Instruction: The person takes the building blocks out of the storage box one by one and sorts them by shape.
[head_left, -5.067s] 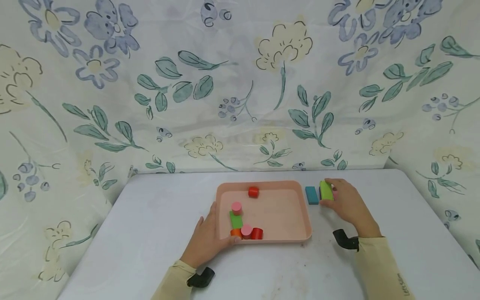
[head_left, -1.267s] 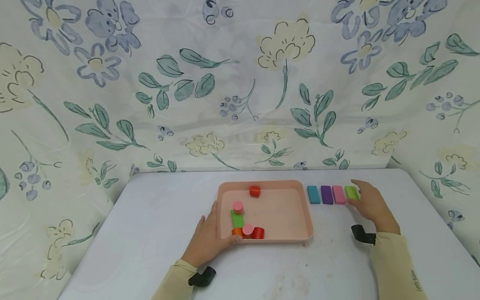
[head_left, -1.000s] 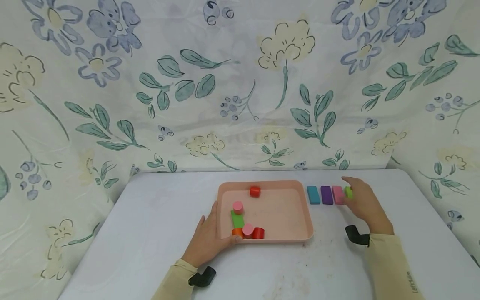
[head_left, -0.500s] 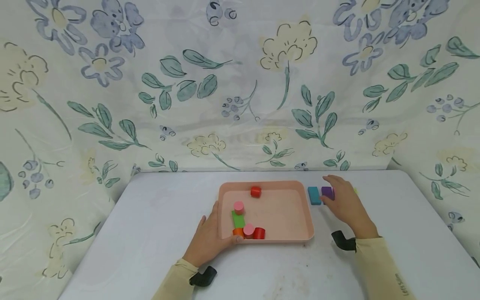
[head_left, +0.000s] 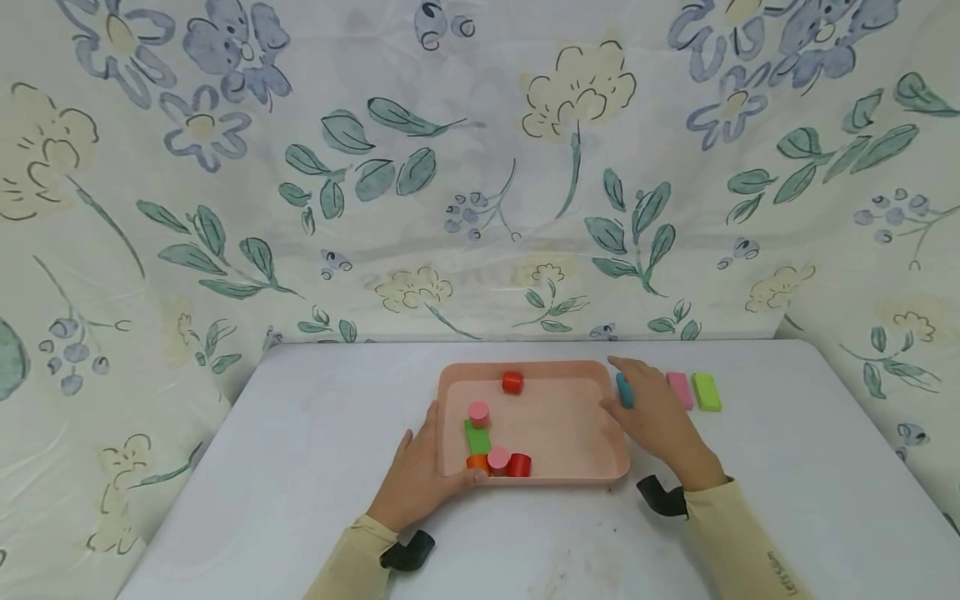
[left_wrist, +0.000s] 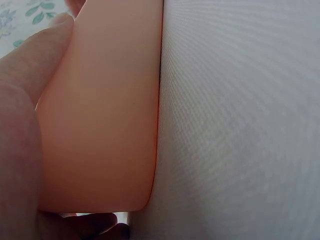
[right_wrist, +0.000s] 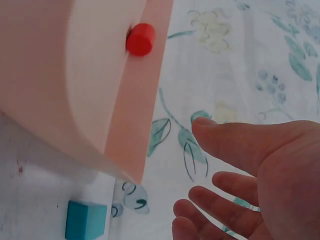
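Observation:
My left hand (head_left: 416, 487) grips the front left corner of a shallow pink tray (head_left: 555, 480), fingers along its side and thumb at the front rim. The left wrist view shows the tray's outer wall (left_wrist: 110, 125) close up. Inside are red cylinders (head_left: 512, 382), pink cylinders (head_left: 478, 413), an orange piece (head_left: 477, 464) and a flat green block (head_left: 476, 437). My right hand (head_left: 660, 412) hovers by the tray's right edge, fingers spread and holding nothing. Beneath it a blue block (head_left: 624, 390) is partly covered; the purple block is hidden.
To the right of my right hand, a pink block (head_left: 679, 391) and a lime green block (head_left: 707, 392) lie on the white table (head_left: 315, 433). Flower-patterned cloth (head_left: 480, 208) hangs behind the table and along its sides.
My right hand laid the lime green block at the right end of the row and let go. It then moved left over the row to the tray's edge. My left hand stayed put.

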